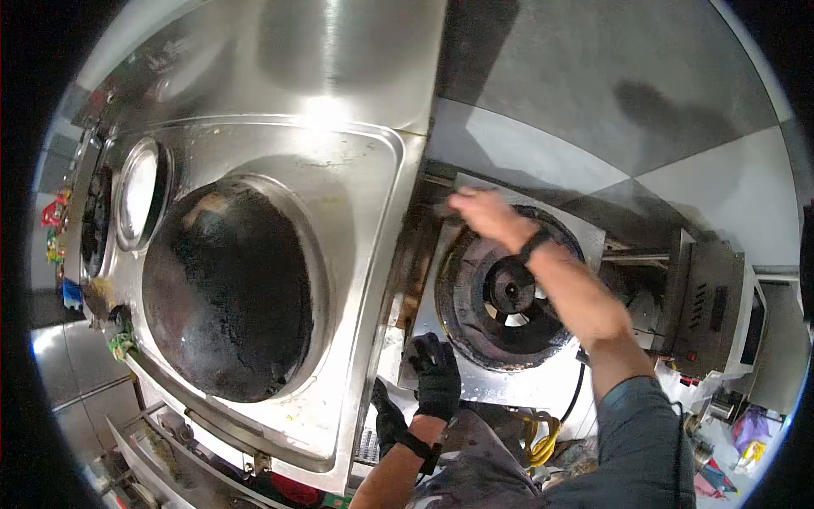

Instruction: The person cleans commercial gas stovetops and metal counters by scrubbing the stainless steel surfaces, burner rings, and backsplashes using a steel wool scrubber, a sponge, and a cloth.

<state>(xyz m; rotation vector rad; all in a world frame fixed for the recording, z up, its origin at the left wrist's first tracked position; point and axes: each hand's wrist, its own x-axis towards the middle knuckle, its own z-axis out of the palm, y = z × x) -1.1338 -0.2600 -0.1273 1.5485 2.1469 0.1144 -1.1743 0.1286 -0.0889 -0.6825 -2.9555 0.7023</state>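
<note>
My right hand (pixel 487 214), bare and with a black band at the wrist, reaches across the round, blackened burner (pixel 454 301) to its far left rim. Motion blurs its fingers, which look closed; a small greyish smear shows at their tips, too unclear to name. My left hand (pixel 436 377) wears a black glove and rests at the near left corner of the steel burner plate (pixel 500 388), fingers lying forward. Beside it, against the stove's side, is a dark glove-like shape (pixel 388 416), perhaps a reflection.
Left of me stands a steel stove counter (pixel 352 212) with a large blackened wok (pixel 229 288) upside down on it. Behind it is a round steel lid (pixel 140 195). A tiled wall (pixel 551 144) rises beyond the burner. A steel appliance (pixel 712 310) and yellow hose (pixel 543 437) are at right.
</note>
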